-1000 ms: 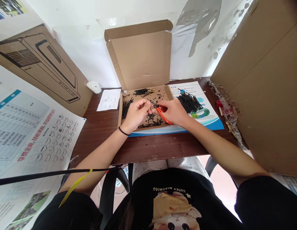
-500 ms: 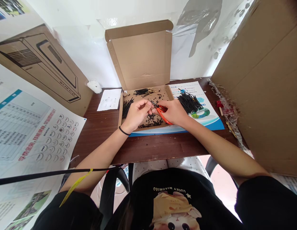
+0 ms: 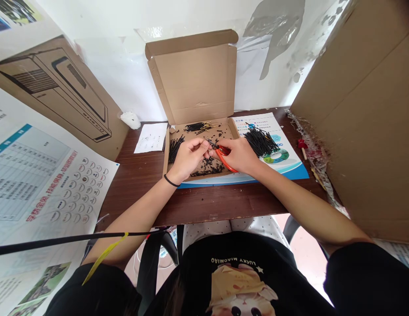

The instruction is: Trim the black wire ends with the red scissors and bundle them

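My right hand (image 3: 239,153) is closed around orange-handled scissors (image 3: 228,163), whose blades point left toward my other hand. My left hand (image 3: 191,156) is closed in a pinch at the scissors' tips; what sits between its fingertips is too small to make out. Both hands are over a shallow cardboard box (image 3: 165,164) with its lid raised. Inside the box, thin black sticks (image 3: 175,148) lie in a bundle at the left. Black pieces with gold-coloured ends (image 3: 200,127) lie at the back. Short black scraps (image 3: 211,167) are scattered over its floor.
A large pile of thin black sticks (image 3: 262,141) rests on a printed sheet (image 3: 294,169) right of the box. A white paper (image 3: 150,138) lies to the left. Cardboard panels (image 3: 362,131) flank the brown desk (image 3: 141,175). A small red object (image 3: 302,144) is at the right.
Both hands and the scissors stay in nearly the same place. The whole view has shifted very slightly.
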